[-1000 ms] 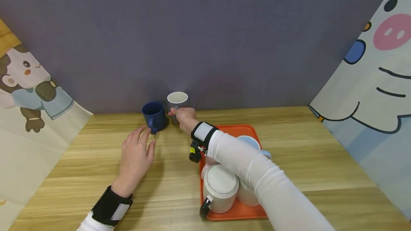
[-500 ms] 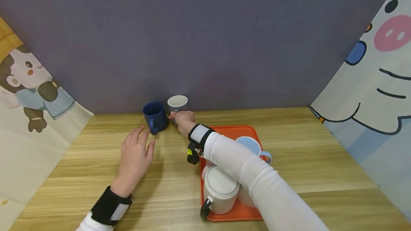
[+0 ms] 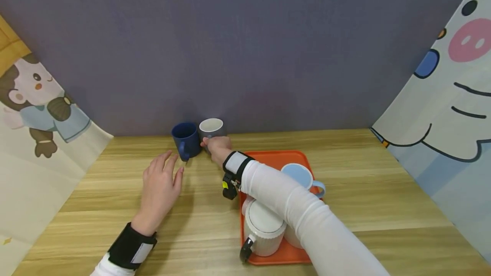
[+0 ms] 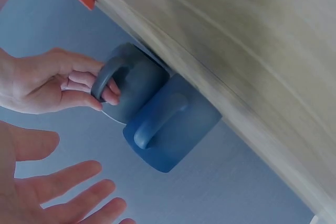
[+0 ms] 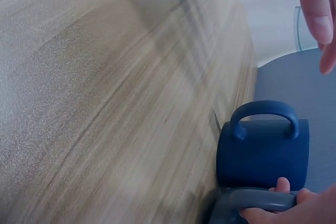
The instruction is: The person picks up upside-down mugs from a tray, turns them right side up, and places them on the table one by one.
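Note:
My right hand [image 3: 218,147] grips the handle of a grey mug [image 4: 137,85] with a white inside, at the back of the table. In the left wrist view its fingers pass through the handle [image 4: 107,77]. Right beside it, on the left, a dark blue mug [image 3: 186,142] stands upright with its handle facing me. My left hand [image 3: 161,182] hovers in front of the blue mug, fingers spread and relaxed, holding nothing. In the right wrist view the blue mug [image 5: 262,153] sits close against the grey one, and left fingertips [image 5: 321,27] show at the upper right.
An orange tray [image 3: 276,260] lies at front right under my right forearm. On it are a light blue mug [image 3: 297,176], an upside-down white ribbed mug [image 3: 265,229] with a black handle, and other mugs partly hidden by the sleeve. A grey wall [image 3: 245,54] rises behind the table.
My right hand has lowered the grey mug slightly and drawn it a little nearer, beside the blue mug. The left hand has hardly moved.

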A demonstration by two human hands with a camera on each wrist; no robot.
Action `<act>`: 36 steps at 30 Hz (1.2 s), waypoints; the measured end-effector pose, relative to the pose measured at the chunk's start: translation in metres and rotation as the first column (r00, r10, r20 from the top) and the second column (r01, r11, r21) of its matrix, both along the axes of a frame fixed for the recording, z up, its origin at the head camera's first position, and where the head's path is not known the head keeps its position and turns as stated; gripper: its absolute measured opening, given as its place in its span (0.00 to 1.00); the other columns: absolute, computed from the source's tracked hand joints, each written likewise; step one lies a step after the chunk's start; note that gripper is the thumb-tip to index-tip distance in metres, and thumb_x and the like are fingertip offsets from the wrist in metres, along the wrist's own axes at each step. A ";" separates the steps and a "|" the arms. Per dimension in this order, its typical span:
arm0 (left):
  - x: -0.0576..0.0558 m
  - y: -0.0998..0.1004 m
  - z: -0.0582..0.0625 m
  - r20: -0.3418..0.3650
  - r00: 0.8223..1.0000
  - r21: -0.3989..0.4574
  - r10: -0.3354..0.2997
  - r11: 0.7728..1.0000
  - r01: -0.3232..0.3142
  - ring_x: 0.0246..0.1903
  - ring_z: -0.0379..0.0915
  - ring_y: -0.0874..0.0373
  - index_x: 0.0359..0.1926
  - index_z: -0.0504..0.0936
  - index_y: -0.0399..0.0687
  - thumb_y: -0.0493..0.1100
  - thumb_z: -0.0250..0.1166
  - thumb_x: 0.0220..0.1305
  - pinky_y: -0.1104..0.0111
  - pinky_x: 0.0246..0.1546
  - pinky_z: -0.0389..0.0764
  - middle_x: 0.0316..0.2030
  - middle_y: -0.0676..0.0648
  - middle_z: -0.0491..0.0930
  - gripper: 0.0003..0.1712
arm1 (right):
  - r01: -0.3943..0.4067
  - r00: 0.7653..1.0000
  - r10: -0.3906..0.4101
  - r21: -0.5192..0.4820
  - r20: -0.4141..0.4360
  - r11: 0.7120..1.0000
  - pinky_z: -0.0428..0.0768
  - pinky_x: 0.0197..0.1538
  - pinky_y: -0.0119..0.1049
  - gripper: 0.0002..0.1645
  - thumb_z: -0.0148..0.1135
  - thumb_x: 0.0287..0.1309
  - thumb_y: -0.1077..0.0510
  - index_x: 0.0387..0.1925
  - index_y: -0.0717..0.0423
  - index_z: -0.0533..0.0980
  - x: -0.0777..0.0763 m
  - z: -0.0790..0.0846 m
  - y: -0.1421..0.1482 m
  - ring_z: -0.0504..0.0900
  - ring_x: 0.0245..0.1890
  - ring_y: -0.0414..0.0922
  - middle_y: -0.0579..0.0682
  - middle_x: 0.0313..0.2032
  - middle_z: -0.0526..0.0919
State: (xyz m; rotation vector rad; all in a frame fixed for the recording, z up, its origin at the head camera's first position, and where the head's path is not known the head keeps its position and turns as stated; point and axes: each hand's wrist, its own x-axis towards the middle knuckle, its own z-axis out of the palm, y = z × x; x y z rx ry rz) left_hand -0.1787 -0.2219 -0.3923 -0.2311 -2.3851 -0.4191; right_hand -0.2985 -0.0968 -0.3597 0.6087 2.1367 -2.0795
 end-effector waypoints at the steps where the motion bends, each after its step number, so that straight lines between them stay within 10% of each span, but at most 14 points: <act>1: 0.000 0.000 0.000 0.000 1.000 -0.002 0.000 1.000 0.000 0.55 0.66 0.34 0.50 0.78 0.29 0.38 0.65 0.58 0.39 0.50 0.66 0.55 0.31 0.73 0.21 | 0.000 1.000 0.000 -0.008 0.005 1.000 0.62 0.21 0.26 0.04 0.70 0.49 0.62 0.28 0.59 0.82 0.000 0.000 0.000 0.86 0.32 0.45 0.53 0.27 0.87; 36: -0.003 0.001 -0.002 0.000 1.000 -0.009 -0.018 1.000 0.018 0.56 0.66 0.34 0.50 0.78 0.29 0.39 0.65 0.59 0.40 0.50 0.66 0.56 0.31 0.73 0.21 | -0.188 0.981 0.191 0.119 -0.015 0.975 0.76 0.39 0.29 0.14 0.65 0.55 0.65 0.43 0.69 0.76 0.001 -0.010 0.006 0.84 0.42 0.51 0.55 0.35 0.84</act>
